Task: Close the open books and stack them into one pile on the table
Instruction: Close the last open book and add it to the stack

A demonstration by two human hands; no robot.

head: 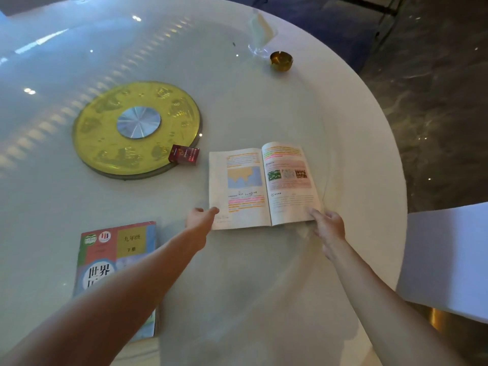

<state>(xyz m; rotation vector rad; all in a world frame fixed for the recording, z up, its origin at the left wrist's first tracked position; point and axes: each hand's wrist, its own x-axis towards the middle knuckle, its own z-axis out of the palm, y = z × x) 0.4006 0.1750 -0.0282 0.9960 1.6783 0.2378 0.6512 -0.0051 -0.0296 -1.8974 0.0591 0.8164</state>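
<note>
Head view is showing a round white surface with an open book lying flat a little toward 2 o'clock from the middle of the picture, its pages carrying a map, small photos and highlighted lines. The left hand is reaching in from 7 o'clock and touching the near left corner of the open book, its fingers loosely curled on the page edge without clamping anything. The right hand is coming in from 5 o'clock, its fingers pinching the near right corner of the right-hand page. A closed book with a colourful cover is lying at 8 o'clock, partly hidden under the left forearm and well apart from the open one. A yellow disc with a silver centre is sitting at 10 o'clock, a small red box touching its rim. A brass ashtray is standing at 1 o'clock near the surface's far edge.
</note>
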